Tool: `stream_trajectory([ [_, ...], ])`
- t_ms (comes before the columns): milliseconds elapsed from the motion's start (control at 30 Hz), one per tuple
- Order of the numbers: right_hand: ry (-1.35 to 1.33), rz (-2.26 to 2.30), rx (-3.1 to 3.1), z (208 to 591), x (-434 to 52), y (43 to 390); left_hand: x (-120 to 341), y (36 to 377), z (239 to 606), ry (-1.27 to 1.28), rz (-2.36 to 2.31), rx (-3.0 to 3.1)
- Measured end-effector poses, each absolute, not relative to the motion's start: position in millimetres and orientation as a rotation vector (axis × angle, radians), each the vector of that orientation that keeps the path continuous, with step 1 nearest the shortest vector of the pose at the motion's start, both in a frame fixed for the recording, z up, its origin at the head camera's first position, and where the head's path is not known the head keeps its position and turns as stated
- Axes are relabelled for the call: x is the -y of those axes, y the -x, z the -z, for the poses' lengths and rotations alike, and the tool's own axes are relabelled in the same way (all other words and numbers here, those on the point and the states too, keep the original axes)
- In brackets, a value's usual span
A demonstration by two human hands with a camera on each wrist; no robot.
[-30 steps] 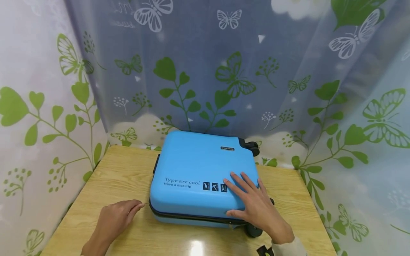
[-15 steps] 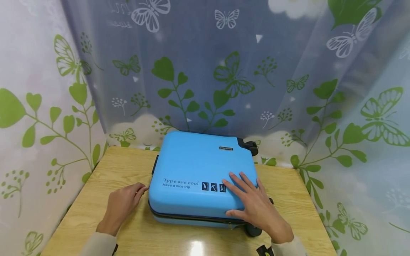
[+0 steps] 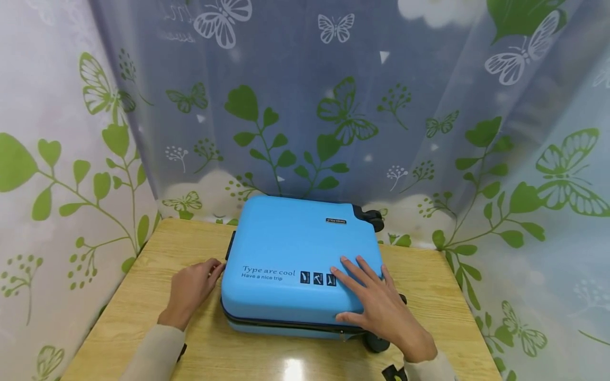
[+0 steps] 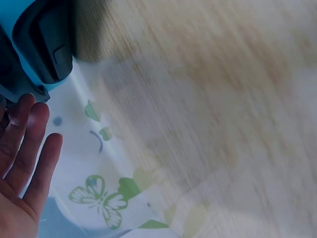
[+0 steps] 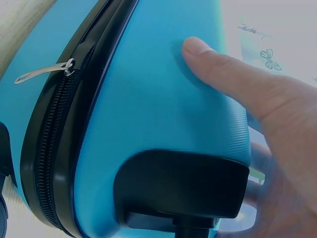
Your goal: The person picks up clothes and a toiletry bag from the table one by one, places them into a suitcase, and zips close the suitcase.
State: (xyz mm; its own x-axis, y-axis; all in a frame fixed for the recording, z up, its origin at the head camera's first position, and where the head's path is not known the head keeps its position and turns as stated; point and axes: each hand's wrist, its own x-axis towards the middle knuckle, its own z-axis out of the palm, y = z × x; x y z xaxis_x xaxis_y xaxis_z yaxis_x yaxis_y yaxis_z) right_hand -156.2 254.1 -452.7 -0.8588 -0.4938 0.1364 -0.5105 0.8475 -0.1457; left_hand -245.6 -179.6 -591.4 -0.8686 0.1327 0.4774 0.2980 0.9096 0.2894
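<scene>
The blue suitcase (image 3: pixel 290 233) lies flat on the wooden counter (image 3: pixel 128 291), between the person's two hands. The right hand (image 3: pixel 378 301) is spread wide over its near right corner, fingers fanned across the lid, thumb against the near side, gripping nothing. The left hand (image 3: pixel 190 291) reaches in from below, wrist bent, fingertips at the case's left edge; three fingers (image 4: pixel 45 166) extend loosely in the wrist view, but whether thumb and forefinger pinch anything I cannot tell. On the lid, dark lettering (image 3: pixel 269 273) reads "Type are cool" and "Have a nice trip" (the grammar is the maker's own), beside three black pictogram squares (image 3: pixel 318 278). A small nameplate (image 3: pixel 335 220), upside down, appears to say "SWISS POLO".
</scene>
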Motion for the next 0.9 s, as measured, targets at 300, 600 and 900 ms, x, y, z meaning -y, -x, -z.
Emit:
stream_trajectory([
  [300, -0.785, -0.270, 2.916, 455.7, -255.4, 154.8, 174.6, 257.1, 587.5, 0.252, 0.675, 2.708],
  [600, -0.790, -0.258, 2.882, 460.4, -257.1, 153.1, 175.7, 273.9, 585.9, 0.094, 1.550, 2.804],
  [900, -0.813, -0.251, 2.847, 465.8, -258.0, 154.5, 168.6, 310.2, 566.5, 0.098, 1.956, 2.700],
])
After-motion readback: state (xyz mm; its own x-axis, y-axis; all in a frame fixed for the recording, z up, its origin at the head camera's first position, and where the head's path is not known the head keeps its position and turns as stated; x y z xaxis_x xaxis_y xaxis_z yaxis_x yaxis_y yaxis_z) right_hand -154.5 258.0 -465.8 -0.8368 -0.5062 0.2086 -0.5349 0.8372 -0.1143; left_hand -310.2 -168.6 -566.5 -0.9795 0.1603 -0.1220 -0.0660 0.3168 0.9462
